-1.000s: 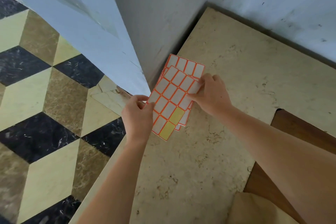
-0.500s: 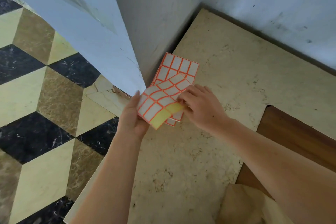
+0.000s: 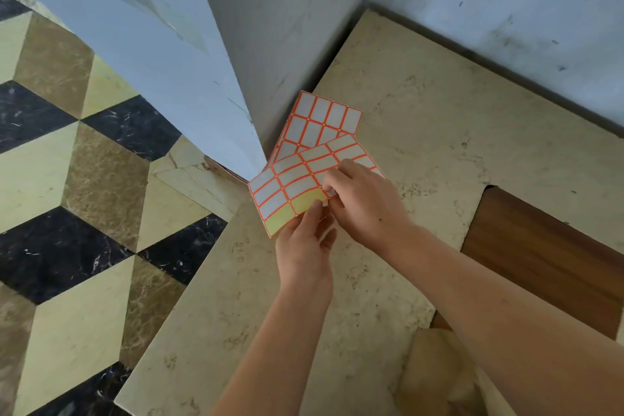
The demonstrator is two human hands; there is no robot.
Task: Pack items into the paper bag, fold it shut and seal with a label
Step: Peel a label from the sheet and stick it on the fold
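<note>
Beige marble tabletop [image 3: 388, 88] pushed into a pale wall corner, and down at the bottom right only a crumpled tan slice of the paper bag [image 3: 435, 378] peeks out, mostly hidden behind the right forearm and cut by the frame edge. Two label sheets [image 3: 293, 179] held above the table's left edge, white rectangles in orange borders, the front one showing two yellow bare patches. Left hand [image 3: 304, 246] pinches that sheet's bottom edge, while the right hand [image 3: 364, 203] pinches at a label beside the bare patches, its fingertips partly hiding it.
</note>
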